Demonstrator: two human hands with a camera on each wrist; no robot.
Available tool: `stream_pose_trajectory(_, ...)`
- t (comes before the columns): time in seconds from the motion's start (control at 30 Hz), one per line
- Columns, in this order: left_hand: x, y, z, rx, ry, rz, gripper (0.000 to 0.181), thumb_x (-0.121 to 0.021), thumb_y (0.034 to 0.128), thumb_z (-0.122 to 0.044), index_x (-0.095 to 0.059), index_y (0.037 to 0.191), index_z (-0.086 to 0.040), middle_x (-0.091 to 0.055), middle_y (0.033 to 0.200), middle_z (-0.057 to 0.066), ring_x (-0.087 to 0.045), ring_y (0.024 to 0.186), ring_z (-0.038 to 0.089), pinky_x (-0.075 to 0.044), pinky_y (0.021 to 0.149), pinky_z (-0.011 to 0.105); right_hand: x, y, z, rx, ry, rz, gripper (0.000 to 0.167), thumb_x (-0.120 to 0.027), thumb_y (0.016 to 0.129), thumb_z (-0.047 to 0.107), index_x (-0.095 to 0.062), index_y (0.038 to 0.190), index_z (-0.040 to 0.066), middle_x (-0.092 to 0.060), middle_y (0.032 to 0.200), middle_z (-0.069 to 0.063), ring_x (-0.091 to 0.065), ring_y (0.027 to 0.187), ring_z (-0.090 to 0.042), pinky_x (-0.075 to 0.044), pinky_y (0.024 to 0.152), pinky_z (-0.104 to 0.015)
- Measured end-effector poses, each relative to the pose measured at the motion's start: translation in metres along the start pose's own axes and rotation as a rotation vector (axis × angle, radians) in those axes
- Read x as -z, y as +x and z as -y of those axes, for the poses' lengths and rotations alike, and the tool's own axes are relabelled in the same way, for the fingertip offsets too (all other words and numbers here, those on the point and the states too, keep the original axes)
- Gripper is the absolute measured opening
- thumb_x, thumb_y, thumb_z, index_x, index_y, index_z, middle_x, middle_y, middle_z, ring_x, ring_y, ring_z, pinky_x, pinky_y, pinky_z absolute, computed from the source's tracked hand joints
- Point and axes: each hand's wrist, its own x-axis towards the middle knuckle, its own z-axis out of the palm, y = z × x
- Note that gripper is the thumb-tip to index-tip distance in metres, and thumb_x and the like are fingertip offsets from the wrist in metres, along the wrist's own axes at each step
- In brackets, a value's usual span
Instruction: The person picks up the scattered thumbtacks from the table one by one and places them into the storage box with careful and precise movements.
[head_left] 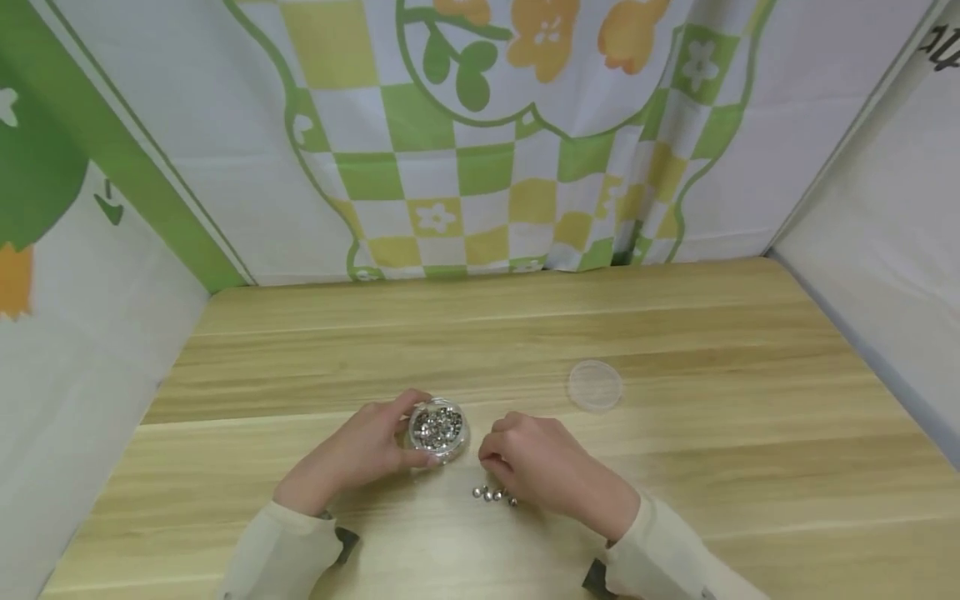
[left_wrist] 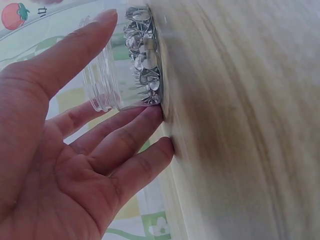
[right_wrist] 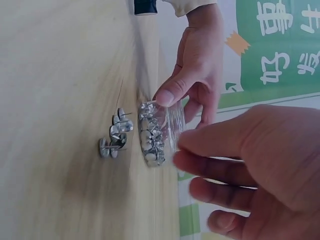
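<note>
In the head view a small round clear jar stands on the table, partly filled with silver thumbtacks. My left hand holds it from the left, the thumb on one side and fingers around the other. Several loose thumbtacks lie in a little group to the jar's lower right. Over them, beside the jar, hovers my right hand with bent fingers. Its thumb and index finger come together at the tips; whether a thumbtack is between them is hidden.
A clear round lid lies on the wooden table, beyond the right hand. Printed curtains hang along the table's back and side edges.
</note>
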Motion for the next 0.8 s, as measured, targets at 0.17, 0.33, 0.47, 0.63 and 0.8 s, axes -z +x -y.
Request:
stream_pose_trajectory(0.17,0.000,-0.001,0.000,0.003,-0.011,0.003,0.072,-0.085,0.0708,-0.038,-0.051,0.131,-0.017,-0.065,0.126,0.017,-0.061,0.119,0.038,-0.048,0.102,0.055,-0.001,-0.012,-0.002,0.003,-0.033,0.076,0.015,-0.068,0.085,0.014,-0.069,0.071,0.019,-0.054,0.064,0.013,-0.043,0.061,-0.002,-0.039,0.052,-0.015)
stream_pose_trajectory(0.33,0.000,-0.001,0.000,-0.003,-0.013,0.003,0.073,-0.084,0.0707,-0.038,-0.052,0.131,-0.016,-0.065,0.126,0.019,-0.062,0.117,0.039,-0.048,0.102,0.055,-0.006,-0.018,-0.004,-0.013,-0.026,0.090,0.014,-0.070,0.084,0.015,-0.070,0.071,0.019,-0.055,0.064,0.012,-0.044,0.061,-0.001,-0.040,0.052,-0.015)
stream_pose_trajectory(0.47,0.001,-0.001,-0.001,0.005,-0.019,0.006,0.073,-0.084,0.0708,-0.039,-0.051,0.132,-0.017,-0.065,0.127,0.018,-0.062,0.117,0.039,-0.048,0.102,0.054,-0.011,-0.017,-0.004,-0.031,0.007,0.108,0.014,-0.071,0.084,0.013,-0.070,0.071,0.018,-0.057,0.065,0.012,-0.044,0.060,0.000,-0.040,0.052,-0.014)
stream_pose_trajectory(0.63,0.001,-0.001,0.000,0.005,-0.012,0.008,0.072,-0.084,0.0708,-0.040,-0.052,0.131,-0.018,-0.065,0.127,0.016,-0.062,0.118,0.038,-0.048,0.102,0.056,-0.015,-0.016,-0.004,-0.050,0.009,0.116,0.015,-0.070,0.084,0.012,-0.070,0.071,0.017,-0.057,0.064,0.011,-0.044,0.058,-0.001,-0.040,0.051,-0.014)
stream_pose_trajectory(0.8,0.001,-0.001,0.000,0.010,-0.011,0.010,0.072,-0.084,0.0711,-0.039,-0.051,0.131,-0.018,-0.064,0.128,0.017,-0.061,0.119,0.038,-0.048,0.102,0.056,-0.014,-0.014,-0.003,-0.060,-0.010,0.110,0.016,-0.068,0.085,0.010,-0.070,0.070,0.016,-0.056,0.062,0.010,-0.043,0.057,-0.002,-0.039,0.049,-0.014)
